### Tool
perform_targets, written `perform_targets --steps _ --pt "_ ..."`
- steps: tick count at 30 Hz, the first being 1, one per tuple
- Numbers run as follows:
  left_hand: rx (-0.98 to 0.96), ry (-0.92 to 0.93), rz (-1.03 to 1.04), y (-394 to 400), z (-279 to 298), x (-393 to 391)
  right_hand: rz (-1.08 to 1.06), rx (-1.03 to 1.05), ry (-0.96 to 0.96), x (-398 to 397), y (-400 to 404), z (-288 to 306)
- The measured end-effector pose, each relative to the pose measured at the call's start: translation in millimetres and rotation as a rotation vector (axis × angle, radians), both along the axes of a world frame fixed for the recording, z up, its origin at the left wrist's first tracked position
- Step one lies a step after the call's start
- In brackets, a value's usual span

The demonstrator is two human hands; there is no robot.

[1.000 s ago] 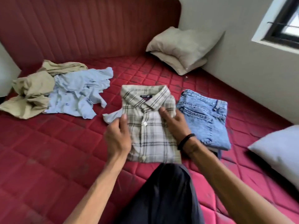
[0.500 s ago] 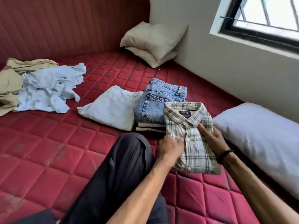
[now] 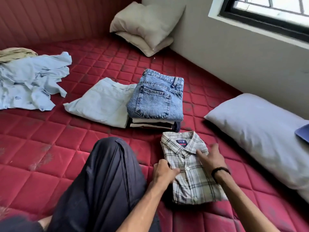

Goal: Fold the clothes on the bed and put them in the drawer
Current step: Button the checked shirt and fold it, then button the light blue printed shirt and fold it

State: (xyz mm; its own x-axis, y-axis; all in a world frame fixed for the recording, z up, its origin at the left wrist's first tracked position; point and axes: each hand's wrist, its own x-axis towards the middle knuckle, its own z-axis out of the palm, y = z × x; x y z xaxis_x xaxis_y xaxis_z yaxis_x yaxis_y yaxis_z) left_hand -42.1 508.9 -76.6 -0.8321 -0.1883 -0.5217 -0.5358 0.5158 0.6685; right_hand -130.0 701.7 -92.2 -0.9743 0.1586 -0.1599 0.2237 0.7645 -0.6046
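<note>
Lower right of centre, on the red quilted mattress (image 3: pixel 50 148): one folded plaid shirt (image 3: pixel 192 173), collar toward the top of the frame, lying flat just below the clothing stack. I note my left hand (image 3: pixel 164 172) at the shirt's left edge, fingers curled onto the fabric with the thumb on top, pinching that edge. My right hand (image 3: pixel 211 159) rests on the shirt near the collar, fingers spread and fairly straight; it is blurred, so I cannot tell whether the fingertips press down or only touch. One black band (image 3: pixel 220 170) on the right wrist.

Count, centre of frame: one folded pair of blue jeans (image 3: pixel 157 96) topping a stack; under it I see several folded layers, edges only, too compressed to count. Touching the stack's left side, one folded pale green pair of trousers (image 3: pixel 102 102). Upper left: one crumpled light blue garment (image 3: pixel 31 81), unfolded, and behind it one khaki garment (image 3: pixel 15 54), both cut off by the left edge.

Pillows: two beige pillows (image 3: pixel 147 25) stacked in the top-centre corner against the wall; one grey pillow (image 3: pixel 260 136) at right, cut off by the frame edge, with one blue flat object (image 3: pixel 303 133) on it, mostly out of frame and not identifiable.

My bent knee in dark trousers (image 3: pixel 107 173) fills the lower centre and hides the mattress beneath it. Window (image 3: pixel 267 12) at upper right. No drawer in view.
</note>
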Motion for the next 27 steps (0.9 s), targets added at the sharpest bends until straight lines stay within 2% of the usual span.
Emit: perform_targets --steps 2,3,4,5,6,8,10,11,13,16,18,22,25,27 --pt "-0.166 0.170 0.008 -0.1 -7.0 8.0 0.077 0.345 0.376 14.7 -18.7 3.4" --pt "-0.278 0.278 -0.033 1.8 -9.8 10.7 0.188 0.421 0.471 24.9 -29.0 -1.0" --pt "-0.380 0.357 -0.110 -0.9 -12.4 13.0 0.307 0.463 0.470 36.0 -43.4 -9.4" --pt "-0.446 0.401 -0.219 -0.6 -10.4 12.6 0.407 0.487 0.375 42.9 -50.2 -19.8" --pt "-0.472 0.381 -0.320 -0.4 -7.0 11.2 0.474 0.531 0.272 48.3 -54.3 -29.3" --pt "-0.440 0.228 -0.415 -8.0 1.7 9.1 0.521 0.615 0.142 49.3 -60.6 -35.2" --pt "-0.390 0.165 -0.448 -22.7 15.1 -0.7 0.482 0.582 0.115 44.7 -74.8 -21.0" --pt "-0.397 0.201 -0.485 -31.1 25.5 -7.5 0.478 0.519 0.160 41.0 -83.3 -12.7" --pt "-0.457 0.339 -0.521 -67.7 52.9 -22.1 0.568 0.385 0.293 27.7 -117.9 7.4" --pt "-0.572 0.559 -0.441 -149.5 95.3 -37.8 0.660 0.191 0.486 1.0 -198.9 48.8" --pt "-0.584 0.648 -0.337 -212.8 113.7 -39.2 0.710 0.082 0.520 -10.9 -264.4 81.9" --pt "-0.519 0.628 -0.108 -345.5 121.0 -17.7 0.971 -0.016 0.464 -20.8 -407.0 108.5" --pt "-0.460 0.507 0.070 -427.3 88.2 15.0 1.193 0.014 0.254 -15.2 -502.0 88.2" --pt "-0.465 0.364 0.128 -474.6 54.6 34.8 1.298 0.065 0.147 -11.0 -558.9 60.2"
